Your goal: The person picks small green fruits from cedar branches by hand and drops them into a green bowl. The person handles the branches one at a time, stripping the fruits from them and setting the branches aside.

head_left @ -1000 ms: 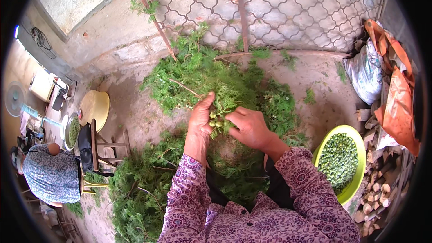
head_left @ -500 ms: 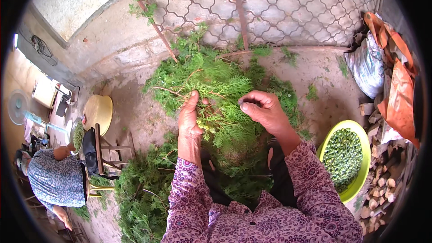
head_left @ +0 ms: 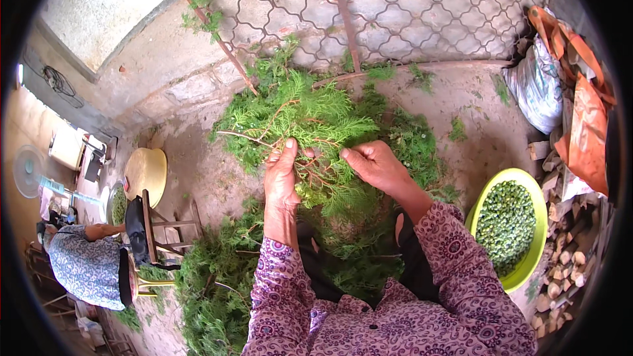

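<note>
My left hand point(head_left: 281, 181) grips the stem of a leafy evergreen branch point(head_left: 323, 122), with thumb and fingers pressed round it. The flat, feathery sprays spread out ahead of both hands. At the branch's right edge my right hand point(head_left: 381, 168) is closed in a pinch, thumb against forefinger; anything between the tips is too small to make out. More cut greenery point(head_left: 217, 283) is heaped at my left and under the branch. To my right a yellow-green basin point(head_left: 542, 224) holds many small round green cones or fruits point(head_left: 506, 224).
A metal lattice point(head_left: 346, 16) leans along the wall ahead. Stacked firewood point(head_left: 560, 270), a pale sack point(head_left: 535, 89) and orange sheeting point(head_left: 589, 142) line the right side. At left another person point(head_left: 89, 267) sits near a wooden chair point(head_left: 151, 231) and a tan round tub point(head_left: 146, 175).
My right hand has shifted slightly left, its fingertips now closer to the middle of the branch. My left hand still grips the stem. The other person's arm has moved.
</note>
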The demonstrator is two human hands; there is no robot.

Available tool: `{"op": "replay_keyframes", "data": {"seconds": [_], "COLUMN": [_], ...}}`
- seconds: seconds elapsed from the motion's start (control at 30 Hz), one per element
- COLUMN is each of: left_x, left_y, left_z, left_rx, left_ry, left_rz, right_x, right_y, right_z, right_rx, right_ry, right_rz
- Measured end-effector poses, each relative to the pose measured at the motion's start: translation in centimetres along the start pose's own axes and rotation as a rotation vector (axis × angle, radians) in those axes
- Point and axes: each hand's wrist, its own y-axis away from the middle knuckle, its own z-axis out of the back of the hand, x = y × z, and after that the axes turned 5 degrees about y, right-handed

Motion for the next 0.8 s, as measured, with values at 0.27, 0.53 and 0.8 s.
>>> {"op": "replay_keyframes", "data": {"seconds": [0.27, 0.53, 0.8], "left_x": [0.0, 0.3, 0.2], "left_y": [0.1, 0.1, 0.2], "left_z": [0.6, 1.4, 1.4], "left_rx": [0.094, 0.089, 0.035], "left_ry": [0.028, -0.075, -0.067], "left_rz": [0.040, 0.045, 0.066], "right_x": [1.0, 1.3, 1.1], "right_y": [0.4, 0.6, 0.5], "right_z": [-0.3, 0.2, 1.0], "right_rx": [0.202, 0.281, 0.365], "right_ry": [-0.364, -0.293, -0.292], "right_rz": [-0.176, -0.120, -0.093]}}
